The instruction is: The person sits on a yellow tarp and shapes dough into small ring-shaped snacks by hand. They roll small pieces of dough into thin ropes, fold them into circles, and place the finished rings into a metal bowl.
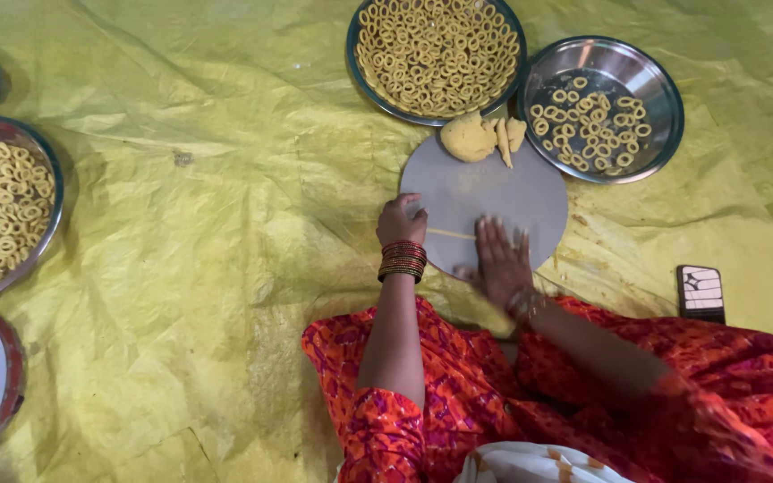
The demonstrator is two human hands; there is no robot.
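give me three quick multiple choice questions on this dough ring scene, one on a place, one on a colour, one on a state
1. Where does the dough lump lie?
A. on the far edge of the round board
B. in the steel bowl
C. on the phone

2. What colour is the sheet that covers the floor?
A. blue
B. yellow
C. white

3. How is the right hand held?
A. clenched around a spoon
B. lifted clear of the board
C. flat, palm down on the board

Answers:
1. A, the lump sits at the board's top rim, beside the bowl of rings.
2. B, the crinkled sheet is yellow all over.
3. C, its fingers lie spread on the board over a thin dough strand, while the left hand rests at the board's edge.
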